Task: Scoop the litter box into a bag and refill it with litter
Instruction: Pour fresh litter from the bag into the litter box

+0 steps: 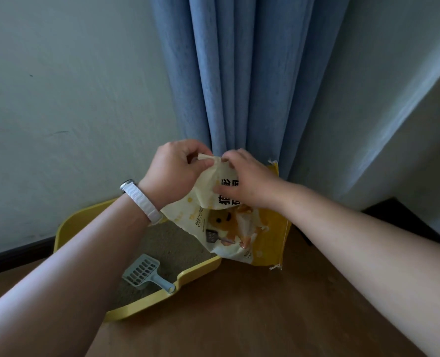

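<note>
**Two hands pinch the crumpled top of a cream-and-yellow printed plastic litter bag (239, 228)**

Both hands are clamped on the bag, close together at its upper edge. The left hand (172, 171), with a white ribbed watch band (142, 202) on its wrist, nips the folded top corner between thumb and curled fingers. The right hand (249, 181) curls its fingers over the same edge just beside it, with the thumb pressed against the printed front.

The bag stands upright at the far right corner of the yellow plastic litter box (200, 269). Its lower front overlaps the box's inside as seen from the head camera. Whether it rests on the rim or on the floor cannot be told.

Inside the box lies a bed of grey-beige granular litter (172, 246). A pale blue-grey slotted plastic scoop (144, 273) lies on the litter at the box's near side, its handle against the near rim.

The box sits on a brown wooden floor (252, 318). Beyond the box hang a pleated blue fabric curtain (239, 73) and, to its left, a pale painted wall (59, 99) with a dark baseboard (12, 256).
</note>
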`<act>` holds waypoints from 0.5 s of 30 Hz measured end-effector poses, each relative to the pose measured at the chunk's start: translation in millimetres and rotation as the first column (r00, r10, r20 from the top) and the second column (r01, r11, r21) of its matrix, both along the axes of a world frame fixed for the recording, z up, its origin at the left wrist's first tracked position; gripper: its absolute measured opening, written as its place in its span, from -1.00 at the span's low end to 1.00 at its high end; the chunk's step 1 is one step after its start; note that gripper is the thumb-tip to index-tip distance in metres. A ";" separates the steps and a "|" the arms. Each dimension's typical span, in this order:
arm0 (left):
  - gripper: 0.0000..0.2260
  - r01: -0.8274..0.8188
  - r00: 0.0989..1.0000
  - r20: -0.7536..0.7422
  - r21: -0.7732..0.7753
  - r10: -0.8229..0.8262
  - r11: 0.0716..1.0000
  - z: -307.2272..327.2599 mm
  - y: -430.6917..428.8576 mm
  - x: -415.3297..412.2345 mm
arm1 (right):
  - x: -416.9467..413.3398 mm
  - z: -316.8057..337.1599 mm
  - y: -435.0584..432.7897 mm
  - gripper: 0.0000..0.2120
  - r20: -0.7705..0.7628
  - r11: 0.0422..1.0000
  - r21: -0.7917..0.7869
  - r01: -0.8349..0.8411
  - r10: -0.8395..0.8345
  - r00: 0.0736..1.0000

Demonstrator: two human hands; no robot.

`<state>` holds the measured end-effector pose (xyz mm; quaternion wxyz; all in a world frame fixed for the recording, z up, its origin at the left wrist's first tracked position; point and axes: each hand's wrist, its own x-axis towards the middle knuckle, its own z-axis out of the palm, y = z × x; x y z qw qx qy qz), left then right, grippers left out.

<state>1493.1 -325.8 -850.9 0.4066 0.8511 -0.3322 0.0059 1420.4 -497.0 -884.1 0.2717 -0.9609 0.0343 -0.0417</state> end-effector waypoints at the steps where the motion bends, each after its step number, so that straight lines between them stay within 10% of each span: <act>1: -0.86 0.014 1.000 -0.016 -0.021 -0.014 1.000 1.2 0.5 -0.5 | 0.8 2.5 0.7 -0.42 0.044 1.000 0.021 0.004 -0.005 0.999; 8: -0.88 0.032 0.993 -0.111 -0.154 -0.049 0.988 8.6 1.9 -3.2 | 7.0 12.4 -0.9 -0.85 0.251 0.983 0.171 -0.075 0.030 0.967; 15: -0.93 -0.025 0.992 -0.130 -0.188 0.000 0.982 4.4 -5.1 -3.8 | 0.7 23.4 -10.6 -0.83 0.200 0.982 0.175 -0.073 0.037 0.979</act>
